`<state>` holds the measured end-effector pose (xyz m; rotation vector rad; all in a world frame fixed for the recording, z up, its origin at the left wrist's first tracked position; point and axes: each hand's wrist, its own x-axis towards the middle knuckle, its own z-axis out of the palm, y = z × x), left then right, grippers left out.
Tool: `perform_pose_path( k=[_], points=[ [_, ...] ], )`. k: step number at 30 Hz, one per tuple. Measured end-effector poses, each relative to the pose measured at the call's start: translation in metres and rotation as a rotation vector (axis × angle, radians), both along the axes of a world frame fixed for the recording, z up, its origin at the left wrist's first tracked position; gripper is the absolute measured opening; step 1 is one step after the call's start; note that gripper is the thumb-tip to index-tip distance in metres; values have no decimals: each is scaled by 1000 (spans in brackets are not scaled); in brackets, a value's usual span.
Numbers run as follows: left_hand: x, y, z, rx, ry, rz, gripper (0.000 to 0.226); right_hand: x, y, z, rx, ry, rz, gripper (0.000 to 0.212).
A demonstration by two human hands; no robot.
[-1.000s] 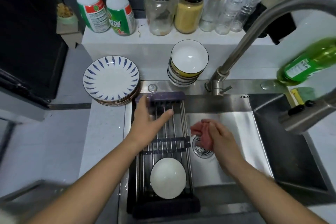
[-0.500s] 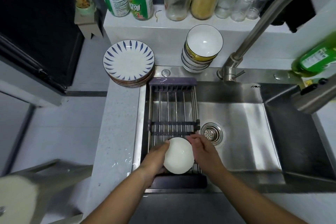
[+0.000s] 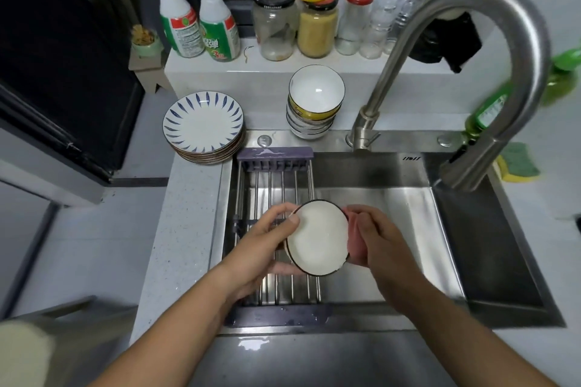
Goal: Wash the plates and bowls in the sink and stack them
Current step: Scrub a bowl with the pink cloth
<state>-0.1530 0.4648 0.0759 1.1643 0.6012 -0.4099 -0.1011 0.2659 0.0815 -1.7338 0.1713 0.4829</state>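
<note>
So the person's standing right at the sink (image 3: 408,214) with a white bowl (image 3: 317,239) with a dark rim held up in both hands, tipped so the inside faces up toward them. It's hanging over the spot where the metal drying rack (image 3: 276,185) meets the open basin, not resting on anything as far as I can see. The left hand (image 3: 267,239) has a proper grip on it: thumb hooked over the rim at the upper left, the other fingers curled underneath the bowl. The right hand (image 3: 380,248) has its grip closed round a pink cloth (image 3: 355,239), which is pressed against the right edge of the bowl. The rack sits across the left part of the sink. Up on the bench (image 3: 185,229) just behind the rack's left corner there's a stack of plates (image 3: 203,123), the top one white with blue leaf marks round the edge, and to the right of that, on the sink's back ledge, a stack of bowls (image 3: 316,94) leaning a bit. The big curved faucet (image 3: 534,50) arches over the right side of the basin. On the shelf behind are two spray bottles (image 3: 201,19) and a row of jars (image 3: 317,25), plus a green bottle (image 3: 490,107) and a sponge (image 3: 518,163) off to the right.
</note>
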Motion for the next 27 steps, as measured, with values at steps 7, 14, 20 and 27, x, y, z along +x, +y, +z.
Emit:
perform_pose_path(
  k=[7,14,20,27],
  points=[
    [16,-47,46,322,-238,-116,35,6,-57,47,-15,-176,54,23],
    [26,-102,83,862,-467,-171,54,16,-124,66,223,45,33,23],
    [25,-141,110,952,-527,-116,46,21,-149,87,224,-78,144,26],
    [8,-173,133,584,-393,30,32,14,-167,101,133,-461,292,27]
  ],
)
